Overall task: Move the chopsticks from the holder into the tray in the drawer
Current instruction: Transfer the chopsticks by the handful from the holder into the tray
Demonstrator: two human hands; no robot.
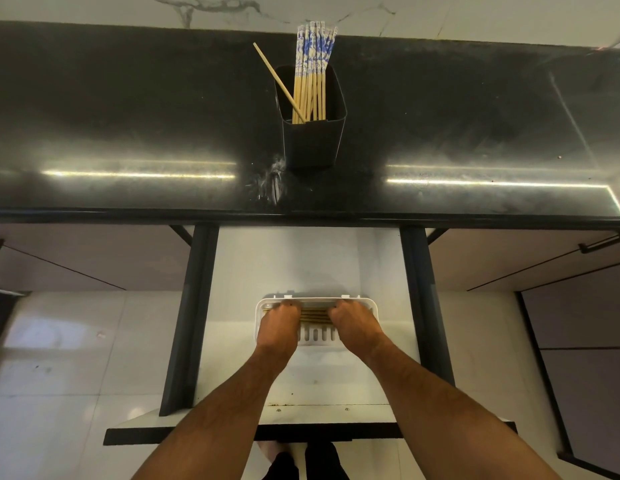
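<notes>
A black holder stands on the dark countertop with several chopsticks in it, most with blue-and-white tops, one plain stick leaning left. Below, the drawer is pulled out with a white slotted tray in it. A bundle of chopsticks lies crosswise in the tray. My left hand is on the bundle's left end and my right hand on its right end. Both hands' fingers curl down over the sticks; the fingertips are hidden.
The black countertop spans the view with a marble wall behind. Dark drawer rails run down both sides of the white drawer floor. Cabinet fronts with handles flank the drawer. My feet show below the drawer front.
</notes>
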